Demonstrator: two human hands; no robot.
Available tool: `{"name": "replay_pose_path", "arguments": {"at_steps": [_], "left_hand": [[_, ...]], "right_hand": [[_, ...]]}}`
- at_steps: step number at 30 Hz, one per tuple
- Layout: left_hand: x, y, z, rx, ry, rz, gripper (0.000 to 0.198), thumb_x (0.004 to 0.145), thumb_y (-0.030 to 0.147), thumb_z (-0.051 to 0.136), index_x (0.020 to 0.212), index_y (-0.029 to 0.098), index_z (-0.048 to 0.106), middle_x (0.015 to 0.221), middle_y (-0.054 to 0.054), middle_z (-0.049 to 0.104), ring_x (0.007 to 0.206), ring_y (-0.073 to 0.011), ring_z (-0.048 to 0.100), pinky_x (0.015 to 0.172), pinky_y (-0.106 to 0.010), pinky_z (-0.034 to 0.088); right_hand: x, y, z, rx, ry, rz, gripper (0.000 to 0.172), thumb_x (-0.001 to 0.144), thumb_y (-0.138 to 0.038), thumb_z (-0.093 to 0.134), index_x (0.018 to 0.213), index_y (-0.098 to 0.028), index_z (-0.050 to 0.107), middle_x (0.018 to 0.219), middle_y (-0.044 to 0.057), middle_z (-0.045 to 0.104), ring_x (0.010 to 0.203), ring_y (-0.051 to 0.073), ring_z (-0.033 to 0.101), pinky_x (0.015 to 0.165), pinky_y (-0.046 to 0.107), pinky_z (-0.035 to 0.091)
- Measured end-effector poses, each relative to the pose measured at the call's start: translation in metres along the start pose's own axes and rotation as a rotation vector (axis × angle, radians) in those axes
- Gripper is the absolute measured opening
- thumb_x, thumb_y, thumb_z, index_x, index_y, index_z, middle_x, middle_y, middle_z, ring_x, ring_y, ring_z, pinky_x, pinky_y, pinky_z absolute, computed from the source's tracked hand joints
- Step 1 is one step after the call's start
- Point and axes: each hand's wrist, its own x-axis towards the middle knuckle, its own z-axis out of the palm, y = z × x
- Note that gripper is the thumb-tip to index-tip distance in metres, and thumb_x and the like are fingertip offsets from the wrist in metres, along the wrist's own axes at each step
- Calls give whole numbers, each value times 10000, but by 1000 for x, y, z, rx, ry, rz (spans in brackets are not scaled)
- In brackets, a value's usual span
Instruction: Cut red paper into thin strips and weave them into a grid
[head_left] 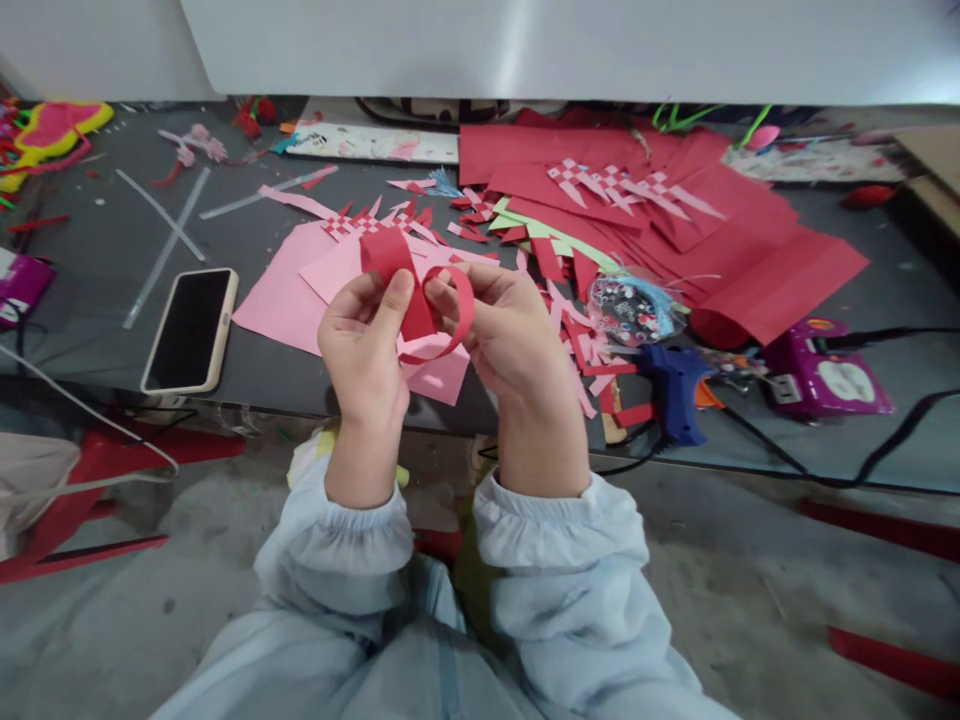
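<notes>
Between my two hands is a red paper strip [418,300], bent into loops above the table edge. My left hand [367,330] pinches it between thumb and fingers, below a curl at the upper left. Fingers of my right hand [510,325] are closed on the strip's right loop, which curves round the fingertips. Pink paper sheets [281,285] lie under and behind my hands. Just beyond sits a woven red and pink paper piece [367,225] with loose pointed ends. Red and pink paper scraps [574,330] are scattered to the right of my right hand.
A phone [191,330] lies at the left. To the right are a blue glue gun [675,390] with a black cord, a bag of beads [634,305] and a purple box [825,370]. Red paper sheets [780,220] with woven pieces [615,185] spread at the back.
</notes>
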Motion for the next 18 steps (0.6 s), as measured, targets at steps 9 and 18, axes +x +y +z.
{"name": "replay_pose_path", "arguments": {"at_steps": [9, 18], "left_hand": [[2, 5, -6, 14, -195, -169, 261, 593, 295, 920, 769, 203, 750, 794, -4, 755, 713, -132, 703, 727, -262, 588], [2, 6, -5, -4, -188, -149, 220, 577, 264, 925, 721, 217, 766, 745, 22, 758, 654, -91, 685, 656, -187, 581]], "right_hand": [[-1, -6, -11, -63, 63, -18, 234, 620, -325, 876, 697, -186, 705, 690, -24, 677, 592, 74, 578, 578, 218, 503], [-4, -10, -16, -114, -9, 30, 187, 646, -278, 857, 715, -170, 721, 664, -23, 683, 581, 70, 599, 582, 207, 512]]}}
